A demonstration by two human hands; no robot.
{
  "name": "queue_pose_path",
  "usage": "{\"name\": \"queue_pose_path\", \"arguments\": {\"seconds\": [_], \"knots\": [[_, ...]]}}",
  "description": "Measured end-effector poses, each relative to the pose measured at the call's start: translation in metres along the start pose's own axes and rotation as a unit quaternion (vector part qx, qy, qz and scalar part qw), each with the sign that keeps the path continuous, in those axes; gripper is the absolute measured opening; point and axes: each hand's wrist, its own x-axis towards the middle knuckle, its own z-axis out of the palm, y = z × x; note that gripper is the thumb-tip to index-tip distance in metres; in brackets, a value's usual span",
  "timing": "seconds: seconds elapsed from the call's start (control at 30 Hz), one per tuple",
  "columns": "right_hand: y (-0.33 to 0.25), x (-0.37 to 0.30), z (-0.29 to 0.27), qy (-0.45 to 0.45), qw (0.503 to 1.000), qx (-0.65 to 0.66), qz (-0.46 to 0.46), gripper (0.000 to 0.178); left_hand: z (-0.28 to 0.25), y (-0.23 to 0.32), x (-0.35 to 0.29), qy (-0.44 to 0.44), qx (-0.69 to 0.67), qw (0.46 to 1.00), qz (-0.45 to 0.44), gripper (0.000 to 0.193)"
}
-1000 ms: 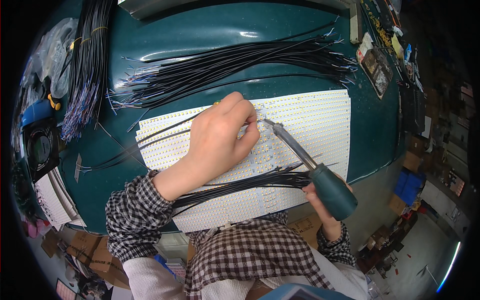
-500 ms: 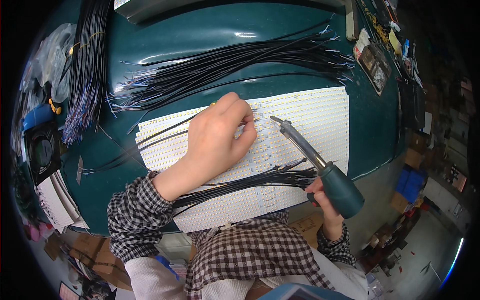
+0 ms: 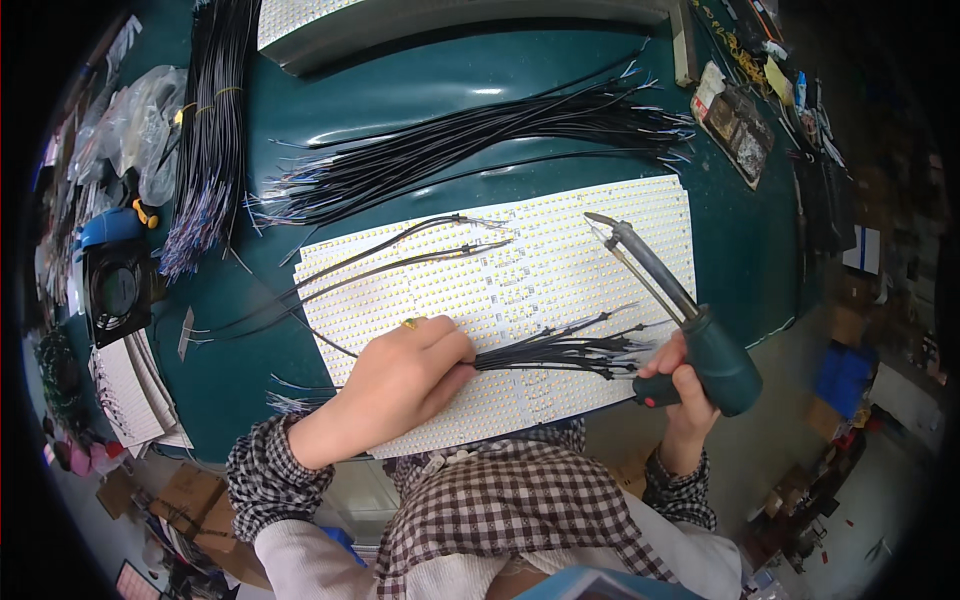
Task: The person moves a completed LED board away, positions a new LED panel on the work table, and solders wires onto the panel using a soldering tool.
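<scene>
My left hand (image 3: 408, 382) has its fingers closed at a bundle of black cables (image 3: 545, 357) lying across the lower part of a white LED panel (image 3: 610, 250); how many cables it grips is hidden. My right hand (image 3: 685, 395) holds a green soldering gun (image 3: 724, 362) by its handle. Its tip points up and left, over the right half of the panel. Two separate black cables (image 3: 390, 262) run from the left onto the panel, with their stripped thin wires ending near its middle rows.
A large pile of black cables (image 3: 460, 140) lies beyond the panel. Another tied bundle (image 3: 212, 130) hangs at the left, by clear plastic bags (image 3: 150, 140) and a black fan (image 3: 118, 290). A metal-sided box (image 3: 450, 38) sits at the back, and a stained block (image 3: 735, 130) at the right.
My left hand has moved from the panel's upper middle down to the near cable bundle, uncovering the two cable ends. The soldering gun has shifted right and slightly up.
</scene>
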Motion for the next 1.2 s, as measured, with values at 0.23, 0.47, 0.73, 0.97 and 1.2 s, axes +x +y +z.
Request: {"name": "queue_pose_path", "arguments": {"seconds": [0.23,0.47,0.73,0.97,1.2], "knots": [[-0.002,-0.008,-0.008,-0.027,1.0,0.013,-0.009,0.047,0.006,0.002,-0.007,0.063,-0.088,0.989,-0.098,0.017],[-0.005,-0.007,-0.01,-0.002,0.998,-0.009,-0.06,0.043,0.001,0.012,-0.003,0.1,-0.22,0.955,-0.175,0.011],[0.0,-0.001,-0.014,-0.021,0.998,0.024,-0.056,0.038,-0.013,0.017,-0.05,0.198,-0.28,0.907,-0.246,0.007],[0.0,-0.001,-0.009,-0.006,0.998,0.032,-0.049,0.035,-0.011,0.009,-0.033,0.203,0.282,0.932,-0.102,0.032],[-0.005,-0.004,-0.008,-0.02,0.995,0.012,-0.097,0.03,0.043,0.012,0.035,0.07,0.054,0.991,0.103,0.028]]}}
